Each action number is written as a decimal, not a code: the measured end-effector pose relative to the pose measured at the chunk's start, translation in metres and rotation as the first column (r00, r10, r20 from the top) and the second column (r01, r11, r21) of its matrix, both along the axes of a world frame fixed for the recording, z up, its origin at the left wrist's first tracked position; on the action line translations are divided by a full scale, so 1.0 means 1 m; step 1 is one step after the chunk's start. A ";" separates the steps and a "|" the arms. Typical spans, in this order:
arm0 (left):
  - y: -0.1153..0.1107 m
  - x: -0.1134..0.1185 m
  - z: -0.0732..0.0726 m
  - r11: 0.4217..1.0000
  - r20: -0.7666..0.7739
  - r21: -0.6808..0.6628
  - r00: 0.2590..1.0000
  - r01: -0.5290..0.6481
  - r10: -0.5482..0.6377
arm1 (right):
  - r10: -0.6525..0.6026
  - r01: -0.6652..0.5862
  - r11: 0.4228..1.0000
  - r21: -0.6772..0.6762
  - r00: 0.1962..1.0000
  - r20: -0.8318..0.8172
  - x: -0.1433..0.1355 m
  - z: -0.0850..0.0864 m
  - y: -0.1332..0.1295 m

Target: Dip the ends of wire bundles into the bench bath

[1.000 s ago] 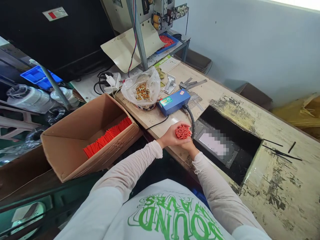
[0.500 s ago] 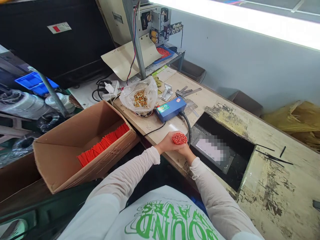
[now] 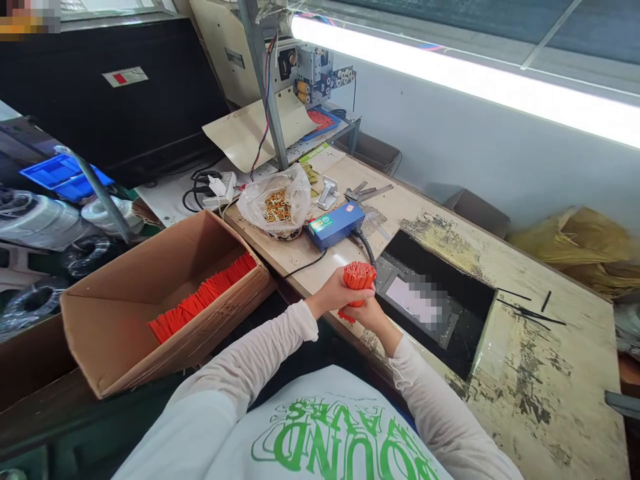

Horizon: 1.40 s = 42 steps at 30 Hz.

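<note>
A thick bundle of thin red tubes (image 3: 359, 275) stands nearly upright between my two hands, over the table's front edge. My left hand (image 3: 334, 293) is closed round its left side. From the right and a little lower, my right hand (image 3: 373, 313) wraps the bundle. The lower ends of the tubes show beneath the hands. To the left, a cardboard box (image 3: 110, 293) contains a row of similar red pieces (image 3: 203, 298).
On the wooden table (image 3: 505, 393) are a blue device (image 3: 336, 227) with a cable, a plastic bag of small golden parts (image 3: 278, 207), metal tools (image 3: 367, 191) and black strips (image 3: 533, 313). Right of my hands is a dark recess (image 3: 475, 327). A metal post (image 3: 270, 100) rises behind the bag.
The bundle now shows more of its side and its lower ends, where before mostly its top end showed. The view has shifted slightly.
</note>
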<state>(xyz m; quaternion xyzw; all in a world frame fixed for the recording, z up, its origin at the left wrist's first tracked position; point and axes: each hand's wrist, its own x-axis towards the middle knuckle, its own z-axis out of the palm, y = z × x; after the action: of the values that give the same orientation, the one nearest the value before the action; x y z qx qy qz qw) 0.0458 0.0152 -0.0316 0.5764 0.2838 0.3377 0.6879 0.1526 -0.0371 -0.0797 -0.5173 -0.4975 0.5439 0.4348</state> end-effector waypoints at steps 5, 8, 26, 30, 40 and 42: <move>-0.017 0.000 0.013 0.997 -0.023 0.083 1.000 0.002 0.000 | -0.015 0.004 0.992 0.128 0.997 0.081 0.005 0.008 -0.009; -0.020 0.001 0.015 0.994 -0.015 0.102 0.999 -0.028 0.030 | 0.025 -0.040 0.987 0.154 0.995 0.097 0.011 0.010 -0.009; 0.002 0.018 0.003 0.938 -0.126 -0.081 0.937 -0.338 0.327 | -0.069 0.070 0.997 0.033 0.998 -0.007 0.008 -0.002 0.011; 0.014 -0.006 0.011 0.935 -0.035 -0.335 0.990 0.119 -0.139 | 0.203 -0.280 0.954 -0.106 0.866 -0.457 0.014 0.004 0.005; 0.006 -0.003 -0.009 0.895 -0.051 -0.446 0.998 0.001 -0.027 | 0.247 -0.412 0.890 -0.197 0.797 -0.551 0.014 -0.007 0.003; 0.006 -0.001 -0.013 0.891 -0.040 -0.454 0.999 -0.024 0.007 | 0.215 -0.346 0.917 -0.200 0.849 -0.483 0.016 -0.008 0.005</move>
<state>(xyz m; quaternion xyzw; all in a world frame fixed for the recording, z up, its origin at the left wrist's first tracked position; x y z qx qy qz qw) 0.0448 0.0213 -0.0442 0.4036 0.3720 0.2568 0.7955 0.1690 -0.0322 -0.0873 -0.3535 -0.3717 0.7717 0.3759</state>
